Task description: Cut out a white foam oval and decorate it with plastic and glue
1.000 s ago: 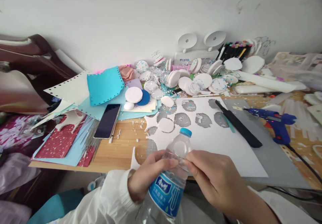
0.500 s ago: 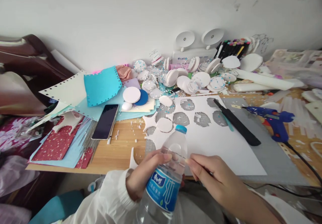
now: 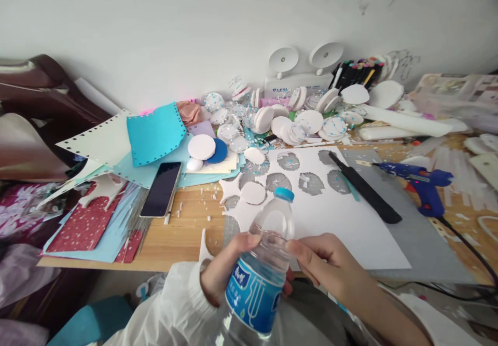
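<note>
A clear plastic water bottle (image 3: 254, 294) with a blue label and blue cap stands slightly tilted in front of the desk's edge. My left hand (image 3: 225, 265) is wrapped round its upper body, thumb on the shoulder and fingertips showing on the far side. A thin wire (image 3: 270, 235) runs across the bottle just above the label. Close against the bottle's right side, my right hand (image 3: 330, 263) is closed in a pinch on the end of this wire; the tip itself is barely visible.
White foam sheet (image 3: 330, 232) with round holes lies on a grey cutting mat (image 3: 436, 252). On it rests a black-handled knife (image 3: 365, 188); a blue glue gun (image 3: 426, 180) is at right. Phone (image 3: 161, 188), coloured sheets (image 3: 155, 133) and foam discs (image 3: 201, 147) lie left and behind.
The bottle has turned a little in my left hand, its label shifting round. My right hand stays pinched at its right side, moving slightly. The view has shifted slightly.
</note>
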`<state>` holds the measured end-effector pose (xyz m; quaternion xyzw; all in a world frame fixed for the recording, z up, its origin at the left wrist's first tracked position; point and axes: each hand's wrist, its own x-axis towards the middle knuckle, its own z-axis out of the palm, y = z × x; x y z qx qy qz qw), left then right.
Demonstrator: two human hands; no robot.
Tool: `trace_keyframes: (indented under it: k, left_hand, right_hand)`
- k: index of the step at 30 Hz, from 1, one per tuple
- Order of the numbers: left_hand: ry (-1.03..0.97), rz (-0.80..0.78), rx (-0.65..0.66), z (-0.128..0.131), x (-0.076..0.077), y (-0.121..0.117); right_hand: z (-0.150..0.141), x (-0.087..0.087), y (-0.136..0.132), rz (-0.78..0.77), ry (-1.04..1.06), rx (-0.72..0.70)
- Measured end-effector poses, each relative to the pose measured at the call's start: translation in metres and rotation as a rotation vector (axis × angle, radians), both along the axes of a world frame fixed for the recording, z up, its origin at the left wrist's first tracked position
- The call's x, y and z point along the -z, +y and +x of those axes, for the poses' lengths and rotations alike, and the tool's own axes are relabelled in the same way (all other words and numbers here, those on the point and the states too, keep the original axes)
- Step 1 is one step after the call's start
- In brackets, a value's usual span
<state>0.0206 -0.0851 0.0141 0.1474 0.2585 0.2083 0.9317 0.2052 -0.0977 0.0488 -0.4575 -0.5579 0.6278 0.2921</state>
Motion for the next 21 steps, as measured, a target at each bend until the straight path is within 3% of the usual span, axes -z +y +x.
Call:
trace_keyframes:
  k: [6, 10, 21]
  left_hand:
    - [-0.078, 0.083, -0.031, 0.008, -0.006, 0.003]
    - [-0.146, 0.119, -0.031, 0.009, -0.002, 0.003]
    - [-0.267, 0.142, -0.062, 0.013, 0.007, -0.001]
  right_hand:
    - [0.003, -0.004, -0.004, 0.015, 0.087, 0.018]
    - [0.007, -0.004, -0.009, 0.077, 0.089, 0.015]
    - [0.004, 0.002, -0.013, 0.014, 0.222, 0.004]
